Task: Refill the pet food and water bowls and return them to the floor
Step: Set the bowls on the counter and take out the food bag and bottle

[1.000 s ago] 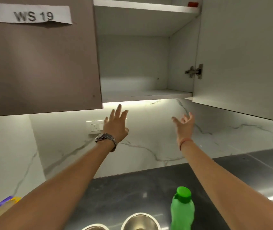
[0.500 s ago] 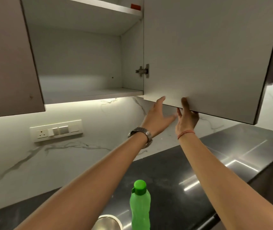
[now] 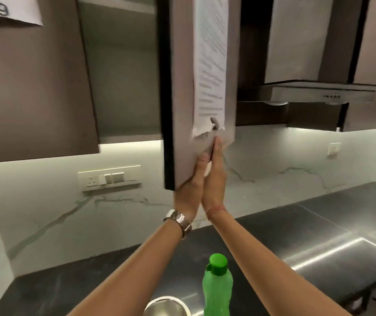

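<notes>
A steel pet bowl [image 3: 166, 307] stands on the dark counter at the bottom edge, only its rim showing. Beside it on the right is a green water bottle [image 3: 217, 285], upright with its cap on. Both arms reach up to the wall cabinet door [image 3: 183, 92], which is seen almost edge-on. My left hand [image 3: 188, 188], with a wristwatch, grips the door's lower corner, its fingers hidden behind the panel. My right hand [image 3: 214, 179] lies flat against the door's lower edge with straight fingers, pressed beside the left hand.
A printed sheet [image 3: 210, 65] is taped to the door's front. The cabinet interior [image 3: 123, 71] looks bare. A switch panel [image 3: 109, 177] sits on the marble backsplash. A range hood [image 3: 308, 96] hangs at the right above the steel counter section [image 3: 333, 247].
The cabinet door has swung left from wide open to nearly edge-on. Both hands moved from its bottom edge to its lower corner, now pressed together. The view shifted right.
</notes>
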